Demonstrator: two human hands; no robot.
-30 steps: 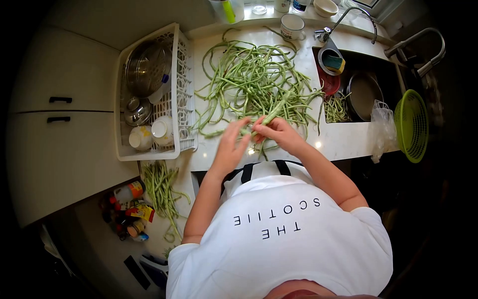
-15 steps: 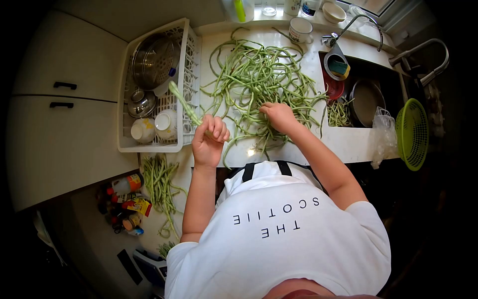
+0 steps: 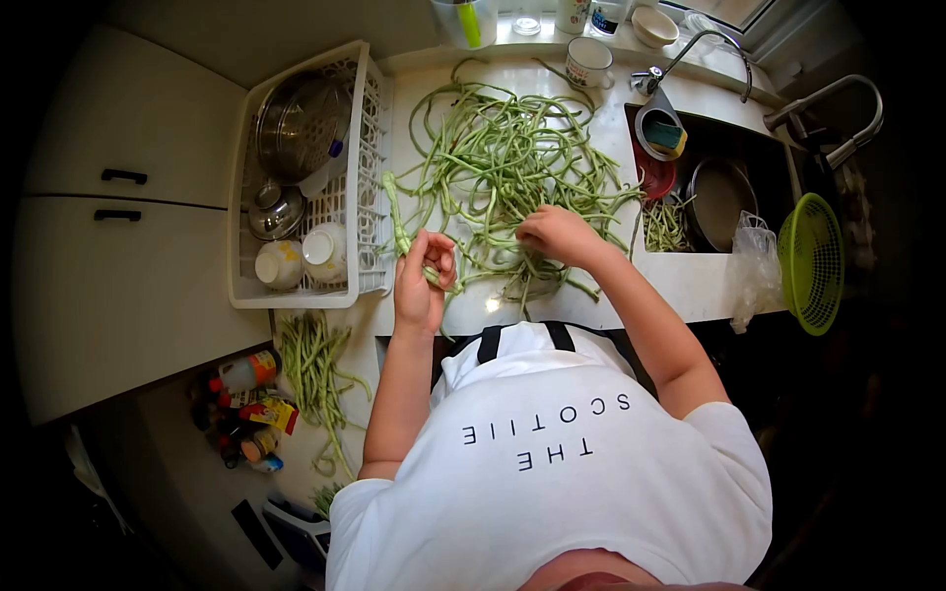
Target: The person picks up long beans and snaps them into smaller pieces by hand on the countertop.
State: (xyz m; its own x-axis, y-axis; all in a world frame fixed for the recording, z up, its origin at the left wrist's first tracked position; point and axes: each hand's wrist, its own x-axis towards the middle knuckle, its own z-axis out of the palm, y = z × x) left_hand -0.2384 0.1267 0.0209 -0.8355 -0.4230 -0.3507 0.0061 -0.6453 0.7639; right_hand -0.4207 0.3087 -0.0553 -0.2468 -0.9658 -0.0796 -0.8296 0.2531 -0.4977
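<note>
A tangled heap of long green beans (image 3: 507, 148) covers the middle of the white counter. My left hand (image 3: 426, 281) is at the heap's near left edge, fingers curled round a small bundle of long beans (image 3: 396, 212). The bundle's pale upper end sticks up beside the dish rack. At the near side of the heap is my right hand (image 3: 564, 237), its fingers closed and pinching among the beans. Its fingertips are partly hidden, so how many beans they hold is not visible.
Left stands a white dish rack (image 3: 353, 236) with pots and bowls. Another bean pile (image 3: 313, 364) lies near bottles (image 3: 246, 372). On the right are a sink (image 3: 778, 148) with a pan and bean pieces, a plastic bag (image 3: 755, 271) and a green colander (image 3: 814, 264). A mug (image 3: 588, 63) stands behind.
My left hand has turned and opened slightly round the beans, whose upper end has swung right and lower. My right hand has barely shifted at the heap. The view has moved slightly.
</note>
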